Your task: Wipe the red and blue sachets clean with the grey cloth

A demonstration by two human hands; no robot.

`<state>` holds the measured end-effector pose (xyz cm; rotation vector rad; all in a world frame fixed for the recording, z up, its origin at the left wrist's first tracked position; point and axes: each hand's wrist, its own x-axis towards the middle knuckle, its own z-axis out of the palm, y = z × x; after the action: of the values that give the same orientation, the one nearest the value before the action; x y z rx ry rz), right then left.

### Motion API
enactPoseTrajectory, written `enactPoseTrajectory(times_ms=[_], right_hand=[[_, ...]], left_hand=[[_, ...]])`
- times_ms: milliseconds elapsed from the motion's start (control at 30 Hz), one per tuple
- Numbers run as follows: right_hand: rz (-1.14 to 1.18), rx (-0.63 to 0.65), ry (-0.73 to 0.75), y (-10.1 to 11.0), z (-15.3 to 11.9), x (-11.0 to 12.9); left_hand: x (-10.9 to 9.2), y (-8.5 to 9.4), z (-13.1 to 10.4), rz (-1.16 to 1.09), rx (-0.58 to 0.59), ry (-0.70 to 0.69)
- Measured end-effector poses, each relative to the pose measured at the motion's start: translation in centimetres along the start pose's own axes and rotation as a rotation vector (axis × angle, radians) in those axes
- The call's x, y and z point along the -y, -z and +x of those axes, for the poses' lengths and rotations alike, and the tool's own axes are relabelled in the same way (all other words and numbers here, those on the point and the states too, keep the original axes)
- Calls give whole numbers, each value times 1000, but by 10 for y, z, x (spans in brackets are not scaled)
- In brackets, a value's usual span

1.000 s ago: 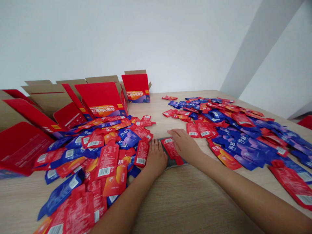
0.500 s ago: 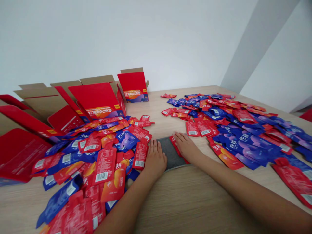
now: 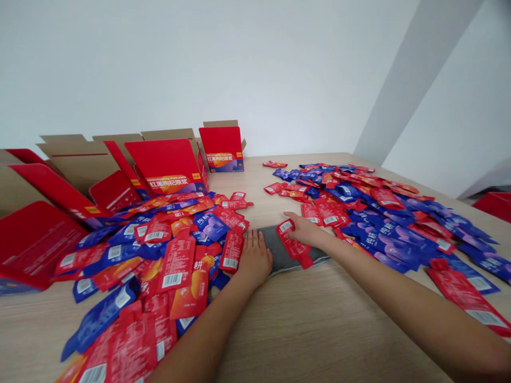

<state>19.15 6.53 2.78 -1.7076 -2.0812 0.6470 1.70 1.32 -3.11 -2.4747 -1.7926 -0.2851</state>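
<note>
My left hand (image 3: 255, 258) lies flat with fingers stretched out, over the left end of a grey cloth (image 3: 275, 250) on the table. Just left of its fingers is a red pouch with a barcode (image 3: 231, 250), at the edge of a pile of red and blue pouches (image 3: 175, 263). On the cloth, a red spouted pouch (image 3: 297, 249) shows its printed back, spout toward me. My right hand (image 3: 307, 232) grips this pouch by its right side, thumb on top; the other fingers are partly hidden.
A second heap of red and blue pouches (image 3: 383, 229) spreads over the right side of the table (image 3: 287, 324). Red cartons with raised flaps (image 3: 163, 165) stand at the left, and another carton (image 3: 221, 149) is farther back by the wall.
My right hand has gone from lying over the red pouch to holding its right side, so more of the pouch shows. My left hand stays in place. The view has shifted slightly.
</note>
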Motion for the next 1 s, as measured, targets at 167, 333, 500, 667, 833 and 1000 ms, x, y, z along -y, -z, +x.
enactPoseTrajectory(times_ms=[167, 333, 500, 667, 833, 1000], right_hand=[[382, -166, 254, 10, -11, 14], [300, -51, 469, 8, -37, -13], [-24, -104, 442, -24, -46, -28], [-362, -100, 455, -59, -28, -25], [-489, -136, 413, -59, 17, -29], [-364, -217, 328, -59, 42, -34]], left_hand=[[0, -3, 0, 4, -25, 2], [0, -3, 0, 4, -1, 3], [-1, -2, -1, 20, 7, 6], [0, -1, -2, 0, -4, -21], [1, 0, -2, -7, -2, -27], [-1, 4, -2, -21, 25, -3]])
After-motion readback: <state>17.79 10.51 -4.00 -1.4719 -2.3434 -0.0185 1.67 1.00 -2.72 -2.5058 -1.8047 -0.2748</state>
